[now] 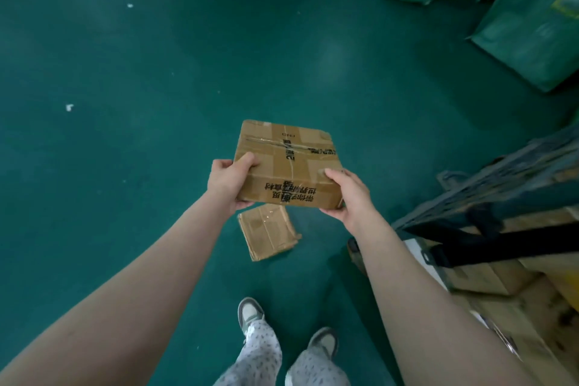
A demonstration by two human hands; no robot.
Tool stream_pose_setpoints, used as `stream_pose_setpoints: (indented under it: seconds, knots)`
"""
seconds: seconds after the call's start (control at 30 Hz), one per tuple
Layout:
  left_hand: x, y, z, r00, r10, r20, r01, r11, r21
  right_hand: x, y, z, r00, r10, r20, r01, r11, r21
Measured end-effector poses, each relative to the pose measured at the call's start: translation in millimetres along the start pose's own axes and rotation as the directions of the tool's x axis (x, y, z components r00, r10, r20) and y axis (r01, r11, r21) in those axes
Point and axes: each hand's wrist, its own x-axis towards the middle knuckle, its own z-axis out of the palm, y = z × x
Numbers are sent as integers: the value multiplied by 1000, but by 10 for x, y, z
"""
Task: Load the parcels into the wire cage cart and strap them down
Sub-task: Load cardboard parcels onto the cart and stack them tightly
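Parcel (286,163); black Chinese print, inverted

Only real print is on cardboard parcel (283,163): black Chinese characters, all upside down from this view. Near side face: two bold rows, too smeared to read properly, maybe 世界 in there somewhere. Top face: one column down middle, short row by right edge, tiny mark near far edge, none legible. Green bag (529,28), top right: yellow label patch (567,1), just blur.
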Motion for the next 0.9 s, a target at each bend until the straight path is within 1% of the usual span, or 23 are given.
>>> stream_pose_setpoints:
  seconds: [0.17,0.4,0.47,0.77,0.9]
  knots:
    - [-497,-229,75,998,-38,42,37,999,34,-488,108,-340,996,8,-86,-7,1000,20]
    - [-1081,-404,223,992,29,123,-36,998,57,-1045,269,-809,986,-47,-158,66,991,112]
    - [-1265,-504,248,989,41,145,-54,995,89,-1246,376,-959,983,-48,-175,73,987,141]
    - [-2212,-1311,379,956,15,291,-92,963,253,-2280,1166,-1784,959,5,-283,74,961,268]
    - [-2693,-1683,538,917,-12,399,-130,936,327,-2744,1543,-2241,915,52,-401,91,940,330]
